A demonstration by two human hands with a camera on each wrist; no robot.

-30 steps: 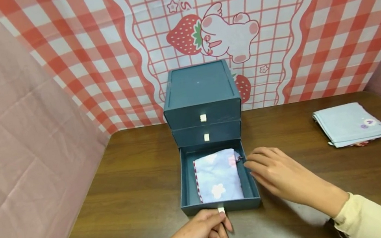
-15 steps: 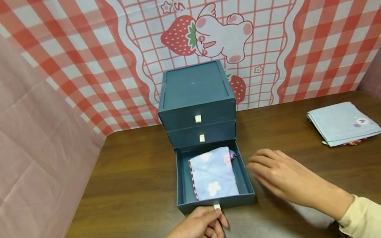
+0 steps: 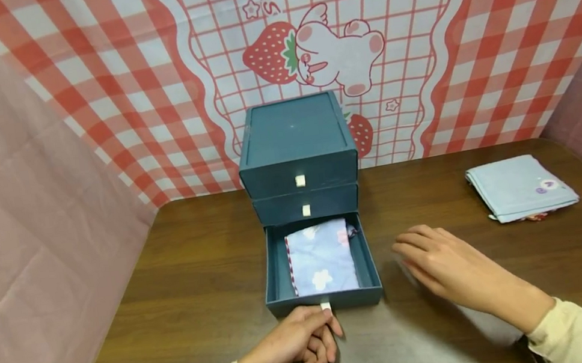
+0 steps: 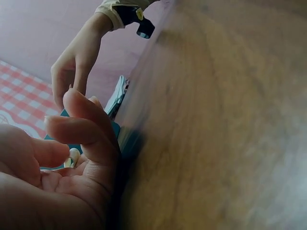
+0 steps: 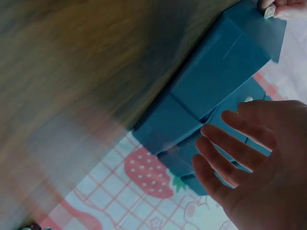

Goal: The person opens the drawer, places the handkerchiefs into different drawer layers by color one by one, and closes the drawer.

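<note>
A dark teal drawer unit [image 3: 295, 129] stands at the back of the table, its bottom drawer [image 3: 349, 299] pulled out. Inside lies a folded light blue cloth [image 3: 332, 252] with white flowers and a red-and-white edge. Thumb and fingers of my left hand [image 3: 294, 340] pinch the white pull tab [image 3: 326, 306] at the drawer's front; the left wrist view shows this tab [image 4: 72, 158] between them. My right hand [image 3: 445, 262] hovers to the right of the drawer, holding nothing. In the right wrist view its fingers [image 5: 235, 148] are spread and slightly bent.
Another folded pale blue cloth [image 3: 515, 187] lies at the right rear of the brown wooden table [image 3: 190, 291]. Behind the unit hangs a red-and-white checked strawberry curtain [image 3: 417, 57]. Pink fabric [image 3: 29, 225] drapes the left side, with more on the right.
The bottom drawer has slid in a little toward the unit, my left hand moving forward with it. My right hand has moved right, away from the drawer's side. The view has shifted slightly.
</note>
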